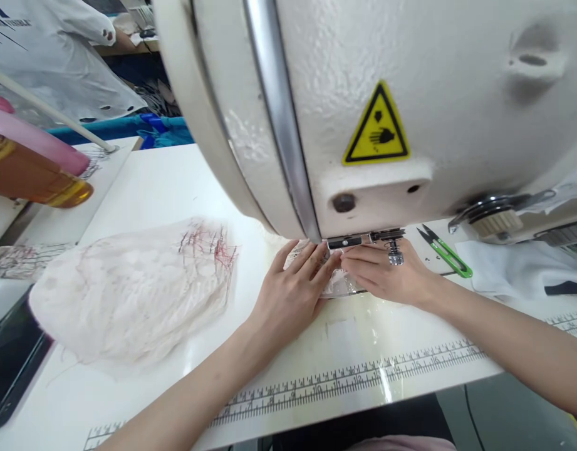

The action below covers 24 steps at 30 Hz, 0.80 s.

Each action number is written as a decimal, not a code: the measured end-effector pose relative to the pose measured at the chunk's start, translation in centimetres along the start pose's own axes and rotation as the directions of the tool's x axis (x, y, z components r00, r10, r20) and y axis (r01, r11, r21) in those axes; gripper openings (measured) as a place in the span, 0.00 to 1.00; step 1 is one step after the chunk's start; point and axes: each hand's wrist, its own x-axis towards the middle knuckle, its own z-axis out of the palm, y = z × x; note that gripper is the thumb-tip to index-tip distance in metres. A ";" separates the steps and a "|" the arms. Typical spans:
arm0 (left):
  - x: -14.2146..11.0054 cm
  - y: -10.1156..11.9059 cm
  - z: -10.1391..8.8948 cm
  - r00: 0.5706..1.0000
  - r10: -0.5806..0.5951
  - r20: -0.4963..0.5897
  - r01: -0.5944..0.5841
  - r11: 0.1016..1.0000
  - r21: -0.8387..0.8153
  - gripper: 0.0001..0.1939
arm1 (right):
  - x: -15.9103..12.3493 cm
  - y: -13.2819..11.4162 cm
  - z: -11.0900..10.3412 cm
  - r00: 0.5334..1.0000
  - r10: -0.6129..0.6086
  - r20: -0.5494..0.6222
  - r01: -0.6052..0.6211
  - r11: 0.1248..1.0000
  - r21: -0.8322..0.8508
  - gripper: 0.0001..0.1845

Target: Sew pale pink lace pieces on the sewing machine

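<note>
Beneath the sewing machine (438, 94), our left fingers (303, 258) lie spread, right fingers (363, 266) bunched by lace (339, 285) (grip unclear); straying closer could injure us.

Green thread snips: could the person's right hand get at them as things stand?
Probably yes. The green thread snips lie just beyond the right hand, handle uncovered. The sewing machine overhangs nearby, and that hand would likely have to leave the lace fabric.
</note>
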 end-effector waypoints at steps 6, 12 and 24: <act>0.3 0.0 0.1 1.000 -0.030 0.003 0.030 1.000 0.000 0.23 | 0.7 -0.2 -1.6 0.998 0.002 -0.067 -0.005 0.999 -0.045 0.17; -0.2 -0.3 0.0 0.992 0.093 -0.088 -0.093 0.996 0.014 0.20 | 0.5 -0.5 -1.0 0.995 -0.041 -0.094 0.032 0.994 -0.101 0.10; -0.6 -2.1 -0.1 0.989 0.132 -0.060 -0.136 0.988 -0.076 0.23 | 0.0 -0.8 0.7 0.994 -0.106 0.003 0.105 0.994 0.042 0.14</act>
